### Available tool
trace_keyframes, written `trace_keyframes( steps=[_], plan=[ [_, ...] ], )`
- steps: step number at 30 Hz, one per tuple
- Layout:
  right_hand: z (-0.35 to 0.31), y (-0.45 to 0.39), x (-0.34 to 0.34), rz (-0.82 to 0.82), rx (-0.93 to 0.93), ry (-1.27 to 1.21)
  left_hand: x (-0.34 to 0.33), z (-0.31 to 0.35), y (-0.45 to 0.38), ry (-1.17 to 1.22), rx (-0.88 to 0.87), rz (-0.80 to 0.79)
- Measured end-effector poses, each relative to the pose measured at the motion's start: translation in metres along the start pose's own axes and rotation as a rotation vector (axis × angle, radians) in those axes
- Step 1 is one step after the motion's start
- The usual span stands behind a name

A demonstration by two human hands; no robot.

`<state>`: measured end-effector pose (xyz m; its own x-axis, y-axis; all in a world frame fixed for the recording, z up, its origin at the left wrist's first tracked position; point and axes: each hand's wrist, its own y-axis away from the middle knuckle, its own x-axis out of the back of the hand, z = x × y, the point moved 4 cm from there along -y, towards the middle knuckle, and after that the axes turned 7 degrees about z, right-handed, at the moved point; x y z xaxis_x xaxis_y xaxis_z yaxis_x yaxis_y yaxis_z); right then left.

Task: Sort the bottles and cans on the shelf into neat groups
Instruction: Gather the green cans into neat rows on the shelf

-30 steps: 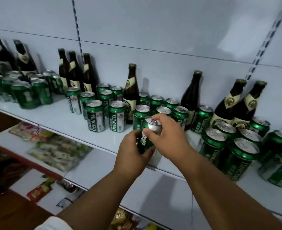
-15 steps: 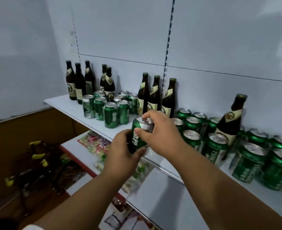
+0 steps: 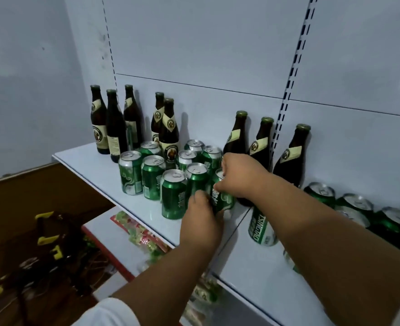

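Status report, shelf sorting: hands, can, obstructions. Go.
Both hands on green can: right hand grips top, left hand grips base. Can beside can cluster on shelf. Bottles close behind.

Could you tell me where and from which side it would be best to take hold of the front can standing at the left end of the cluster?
Probably the front-left can is best gripped round its mid wall, coming from the front-left, over the shelf edge. It stands upright, its left and front sides are free, while another can crowds its right and bottles stand behind. Fingers wrap the round wall easily.
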<state>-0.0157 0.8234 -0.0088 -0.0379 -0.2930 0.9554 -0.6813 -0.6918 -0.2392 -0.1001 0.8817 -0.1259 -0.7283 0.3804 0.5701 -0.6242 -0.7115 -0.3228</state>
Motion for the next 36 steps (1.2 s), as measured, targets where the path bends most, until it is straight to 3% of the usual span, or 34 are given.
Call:
trace_keyframes(
  steps=[13,18,28,36],
  plan=[
    [0.005,-0.048,-0.042,0.089,-0.218,-0.011,-0.029,-0.013,-0.037,0.194,-0.169,-0.372],
    [0.001,-0.018,-0.023,0.223,-0.307,0.087,-0.023,-0.016,-0.039,0.281,-0.327,-0.393],
    [0.021,0.157,0.069,0.473,-0.576,0.307,0.002,0.07,0.046,0.513,-0.777,-0.402],
    [0.055,0.375,0.132,0.54,-0.983,0.471,-0.025,0.166,0.209,0.566,-1.125,-0.631]
  ],
)
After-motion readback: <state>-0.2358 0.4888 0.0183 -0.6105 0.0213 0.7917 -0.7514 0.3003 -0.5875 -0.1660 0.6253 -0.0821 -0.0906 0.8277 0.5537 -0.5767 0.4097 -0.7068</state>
